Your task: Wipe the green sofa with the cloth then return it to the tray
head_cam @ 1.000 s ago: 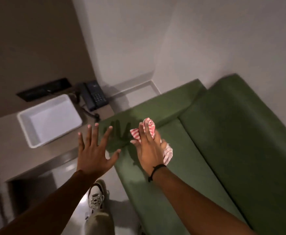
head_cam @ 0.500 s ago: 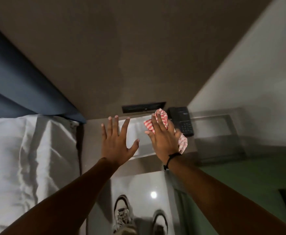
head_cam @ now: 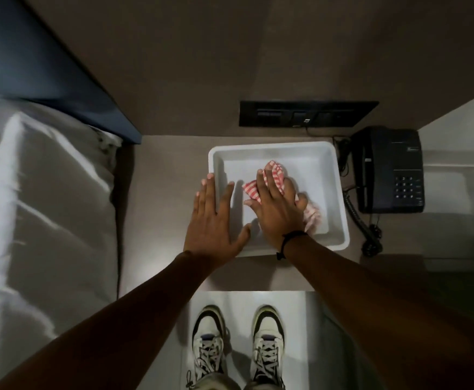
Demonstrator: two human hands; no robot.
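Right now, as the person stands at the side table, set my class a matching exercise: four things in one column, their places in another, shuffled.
Things:
1. cloth
2. telephone
3. left hand
4. socket panel

Places:
A. on the wall above the tray
B. over the tray's left rim
C. under the right hand, inside the tray
D. right of the tray

Pairs: 1-C, 2-D, 3-B, 4-A

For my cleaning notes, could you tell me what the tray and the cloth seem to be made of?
The tray looks like moulded white plastic, going by its smooth, slightly glossy walls and rounded corners. The cloth under the right hand looks like thin woven fabric, probably cotton: red and white stripes, soft crumpled folds.
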